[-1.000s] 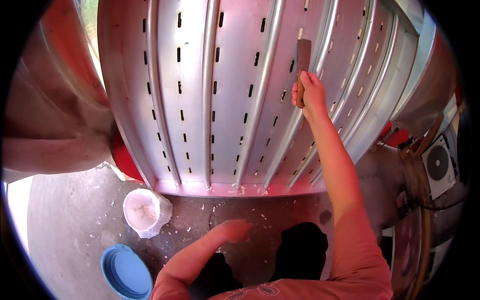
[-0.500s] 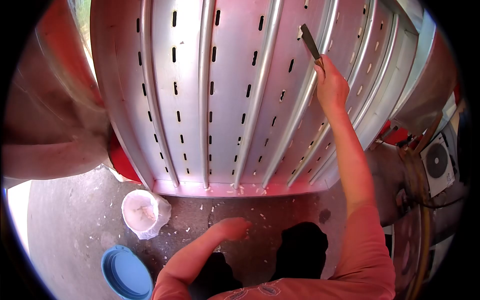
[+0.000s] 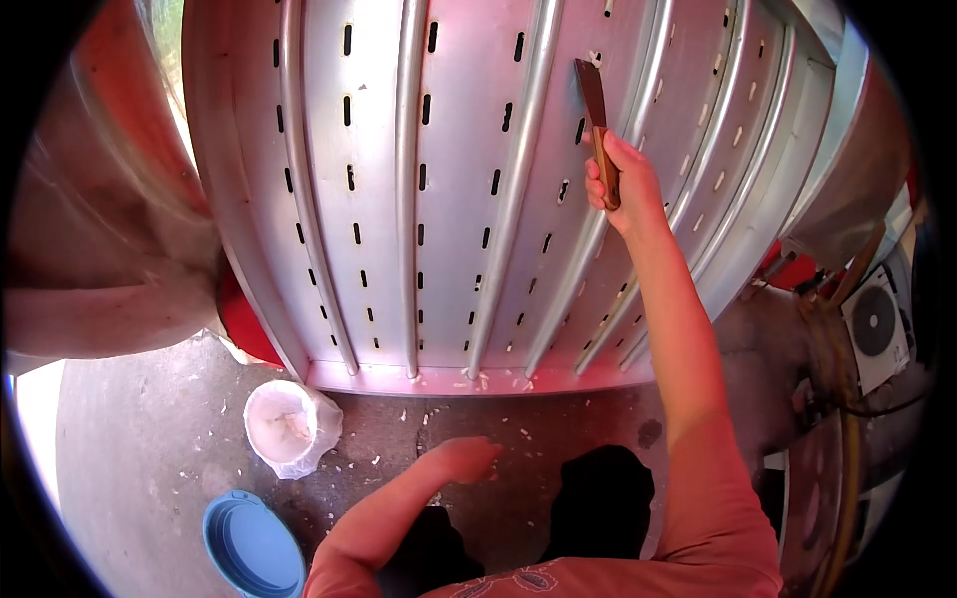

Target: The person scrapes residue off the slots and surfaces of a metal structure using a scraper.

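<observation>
In my right hand (image 3: pixel 630 184) is a scraper (image 3: pixel 593 95) with a wooden handle and a dark flat blade. Its blade tip lies at a slotted metal panel (image 3: pixel 459 130), just below a slot with a whitish bit (image 3: pixel 595 58) at it. Long raised ribs and rows of dark slots run along the panel; slots toward the right hold pale material. My left hand (image 3: pixel 467 459) hangs low in front of my body, over the floor and apart from the panel. Its fingers are mostly hidden, and nothing shows in it.
A white bucket lined with a plastic bag (image 3: pixel 324 419) stands on the concrete floor (image 3: pixel 130 448) at the left, with pale scraps inside. Nearer me is a blue basin (image 3: pixel 214 538). Pale scraps dot the floor and the panel's lower edge. A fan unit (image 3: pixel 875 324) stands at the right.
My right hand has moved left and slightly down with the scraper. The blade has turned and moved off the slot, and the whitish bit now lies at the slot. My left hand has hardly moved.
</observation>
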Tool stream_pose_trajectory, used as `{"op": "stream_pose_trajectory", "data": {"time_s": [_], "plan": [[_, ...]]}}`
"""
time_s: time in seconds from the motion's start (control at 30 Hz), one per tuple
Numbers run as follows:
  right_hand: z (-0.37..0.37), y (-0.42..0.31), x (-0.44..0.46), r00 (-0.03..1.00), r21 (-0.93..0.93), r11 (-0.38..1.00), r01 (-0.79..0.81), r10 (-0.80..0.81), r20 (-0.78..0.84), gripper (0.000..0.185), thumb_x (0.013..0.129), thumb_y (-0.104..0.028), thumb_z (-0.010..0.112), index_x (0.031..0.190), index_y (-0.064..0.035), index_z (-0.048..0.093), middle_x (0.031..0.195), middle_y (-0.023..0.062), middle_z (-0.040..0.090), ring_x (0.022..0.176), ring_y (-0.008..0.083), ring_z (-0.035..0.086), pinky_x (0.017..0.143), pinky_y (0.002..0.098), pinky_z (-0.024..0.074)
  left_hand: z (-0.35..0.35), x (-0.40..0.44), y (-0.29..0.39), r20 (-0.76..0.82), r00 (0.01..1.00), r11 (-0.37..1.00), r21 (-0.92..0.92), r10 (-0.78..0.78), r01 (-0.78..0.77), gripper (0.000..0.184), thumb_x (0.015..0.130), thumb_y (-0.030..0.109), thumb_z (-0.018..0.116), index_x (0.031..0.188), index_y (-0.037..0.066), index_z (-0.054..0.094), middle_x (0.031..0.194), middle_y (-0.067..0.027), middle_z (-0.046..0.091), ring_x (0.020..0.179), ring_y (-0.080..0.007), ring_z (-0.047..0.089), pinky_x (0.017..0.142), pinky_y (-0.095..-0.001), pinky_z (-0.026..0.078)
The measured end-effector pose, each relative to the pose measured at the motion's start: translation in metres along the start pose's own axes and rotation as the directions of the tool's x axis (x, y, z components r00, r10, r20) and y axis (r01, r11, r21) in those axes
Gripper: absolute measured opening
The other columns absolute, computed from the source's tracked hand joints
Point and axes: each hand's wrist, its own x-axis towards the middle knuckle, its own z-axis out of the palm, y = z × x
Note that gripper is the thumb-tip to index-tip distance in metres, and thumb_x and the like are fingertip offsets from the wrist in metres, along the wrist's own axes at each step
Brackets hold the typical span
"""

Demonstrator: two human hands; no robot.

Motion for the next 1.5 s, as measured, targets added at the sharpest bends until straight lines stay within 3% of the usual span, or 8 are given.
{"op": "stream_pose_trajectory", "data": {"time_s": [0.17,0.37,0.5,0.7,1.0,1.1,1.3,1.5], "plan": [[0.006,-0.003,0.027,0.912,-0.492,0.83,0.264,-0.381,-0.153,0.029,0.096,-0.031,0.047,0.105,-0.0053,0.057,0.061,0.0032,0.053,0.044,0.0106,0.049,0.038,0.0255,0.0385,-0.012,0.005,0.005,0.196,0.979,0.998,0.012,-0.058,0.057,0.046,0.083,0.032,0.063,0.117,0.003,0.051,0.108,-0.0211,0.058,0.103,-0.0391,0.056,0.085,-0.0469,0.046],[0.011,-0.009,0.013,0.989,-0.258,0.964,0.065,-0.097,-0.114,0.03,0.097,-0.032,0.047,0.102,-0.0043,0.056,0.061,0.0045,0.053,0.043,0.0124,0.048,0.037,0.0273,0.0376,-0.004,0.009,-0.009,0.158,0.986,0.999,0.024,-0.042,0.039,0.047,0.083,0.032,0.064,0.117,0.002,0.051,0.109,-0.0214,0.058,0.104,-0.0391,0.056,0.086,-0.0466,0.046],[0.019,-0.051,0.036,0.987,-0.224,0.965,0.138,-0.152,-0.045,0.031,0.098,-0.031,0.044,0.101,-0.0018,0.054,0.065,0.0054,0.052,0.046,0.0128,0.047,0.038,0.0269,0.0368,0.013,0.008,-0.018,-0.009,0.997,0.997,-0.023,0.071,-0.071,0.035,0.08,0.028,0.065,0.102,0.002,0.059,0.095,-0.0209,0.064,0.092,-0.0385,0.061,0.078,-0.0465,0.049],[0.016,-0.083,0.031,0.998,-0.111,0.993,-0.036,0.042,0.045,0.03,0.098,-0.03,0.043,0.101,-0.0018,0.054,0.068,0.0045,0.05,0.05,0.0122,0.046,0.04,0.0279,0.0357,0.002,0.005,-0.009,0.038,0.999,1.0,0.008,0.003,-0.004,0.036,0.079,0.027,0.066,0.102,0.001,0.059,0.096,-0.022,0.063,0.093,-0.0387,0.061,0.079,-0.0464,0.049],[0.028,-0.087,0.056,0.987,-0.34,0.936,0.096,-0.133,-0.088,0.025,0.097,-0.025,0.046,0.096,-0.0005,0.052,0.071,0.0088,0.054,0.053,0.0156,0.051,0.043,0.0295,0.0408,0.006,0.001,-0.006,0.017,0.998,0.998,-0.012,0.056,-0.056,0.035,0.079,0.026,0.066,0.101,0.0,0.059,0.095,-0.0228,0.064,0.094,-0.0385,0.06,0.079,-0.0467,0.049],[0.02,-0.133,0.106,0.926,-0.081,0.939,0.334,-0.342,-0.156,0.024,0.097,-0.025,0.046,0.096,-0.0015,0.05,0.072,0.0103,0.055,0.054,0.0167,0.052,0.045,0.0302,0.0431,-0.003,-0.003,0.0,0.041,0.999,1.0,0.011,0.016,-0.017,0.034,0.079,0.026,0.065,0.101,0.0,0.059,0.095,-0.0224,0.064,0.095,-0.0384,0.06,0.08,-0.0466,0.048],[0.02,-0.112,0.064,0.973,-0.219,0.957,0.188,-0.213,-0.093,0.025,0.098,-0.028,0.045,0.097,-0.0032,0.049,0.07,0.0094,0.055,0.052,0.0172,0.052,0.044,0.0315,0.0438,0.015,0.012,-0.027,-0.023,0.996,0.995,0.052,0.083,-0.082,0.033,0.081,0.027,0.064,0.101,0.001,0.06,0.096,-0.0219,0.064,0.094,-0.0384,0.061,0.08,-0.0464,0.048],[0.013,-0.05,0.027,0.981,-0.194,0.972,0.13,-0.154,-0.119,0.027,0.098,-0.03,0.045,0.1,-0.0032,0.051,0.065,0.008,0.054,0.045,0.0162,0.05,0.037,0.031,0.0397,-0.023,-0.003,0.011,0.216,0.976,0.997,0.073,-0.023,0.008,0.051,0.085,0.032,0.06,0.124,0.002,0.048,0.108,-0.0242,0.058,0.104,-0.0395,0.056,0.087,-0.0459,0.046]]}}
